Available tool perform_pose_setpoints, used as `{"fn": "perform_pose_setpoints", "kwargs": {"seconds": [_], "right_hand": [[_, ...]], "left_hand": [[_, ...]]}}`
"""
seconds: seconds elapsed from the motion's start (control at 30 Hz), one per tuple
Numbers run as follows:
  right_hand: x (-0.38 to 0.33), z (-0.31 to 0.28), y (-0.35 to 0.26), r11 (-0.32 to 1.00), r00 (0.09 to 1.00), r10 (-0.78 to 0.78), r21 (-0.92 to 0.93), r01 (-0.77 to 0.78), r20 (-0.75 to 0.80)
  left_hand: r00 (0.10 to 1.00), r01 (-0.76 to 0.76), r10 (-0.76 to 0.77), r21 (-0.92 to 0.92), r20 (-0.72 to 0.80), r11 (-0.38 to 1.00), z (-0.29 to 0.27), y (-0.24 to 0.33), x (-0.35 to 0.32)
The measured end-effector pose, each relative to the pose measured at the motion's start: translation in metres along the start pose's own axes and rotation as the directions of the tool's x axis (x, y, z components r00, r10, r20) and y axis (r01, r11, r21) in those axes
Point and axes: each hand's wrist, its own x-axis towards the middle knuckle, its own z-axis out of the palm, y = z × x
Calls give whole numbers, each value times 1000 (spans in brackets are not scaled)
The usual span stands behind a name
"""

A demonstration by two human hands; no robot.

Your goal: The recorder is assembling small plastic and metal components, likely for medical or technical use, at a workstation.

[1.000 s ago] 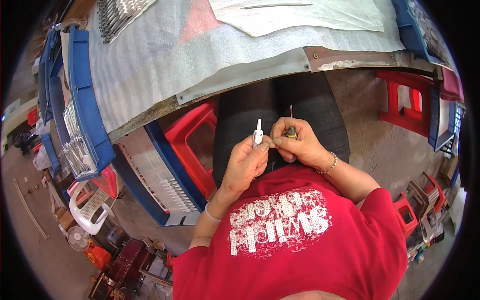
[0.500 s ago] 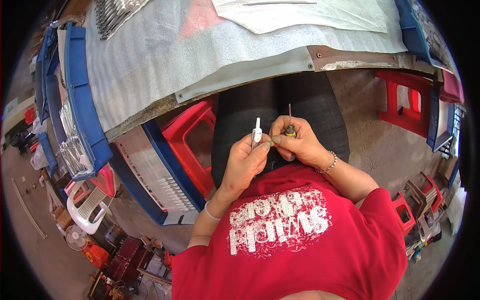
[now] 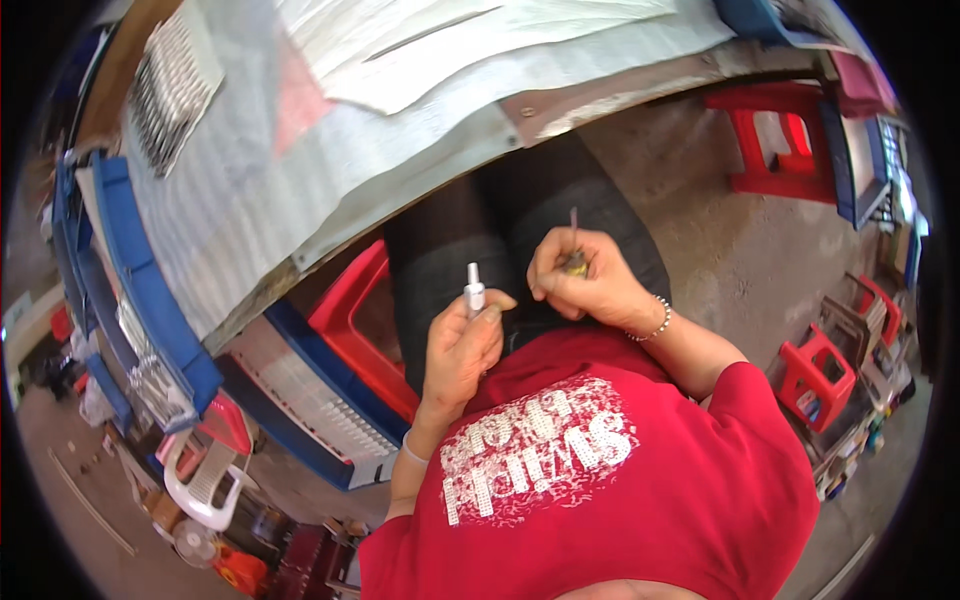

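Over my lap, my left hand is closed round a white pen-like piece, its narrow tip pointing up. Its lower part is hidden in my palm. To the right, my right hand grips what looks like a small screwdriver with a yellow and dark handle, its thin shaft upright above my fingers. The two hands are apart, with a small gap between them. Most of the screwdriver's handle is covered by my fingers.
Ahead is a table covered with white foam sheet, bearing a bundle of slim grey pieces and a white sheet with a thin rod. Blue crates stand at the left. Red stools flank my legs.
My hands have come apart; before, their fingertips met near the white piece. The left hand has moved left and lower with it. The view has turned, swinging the table round.
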Motion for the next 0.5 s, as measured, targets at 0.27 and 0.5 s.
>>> {"fn": "perform_pose_setpoints", "kwargs": {"seconds": [0.27, 0.5], "right_hand": [[43, -154, -7, 939, 733, -143, 142, 313, -665], [102, -358, -37, 946, 612, -178, 38, 323, -770]], "left_hand": [[995, -7, 6, -17, -101, 1000, 10, 1, 3], [997, 62, -60, 60, -43, 996, 19, -4, 7]]}}
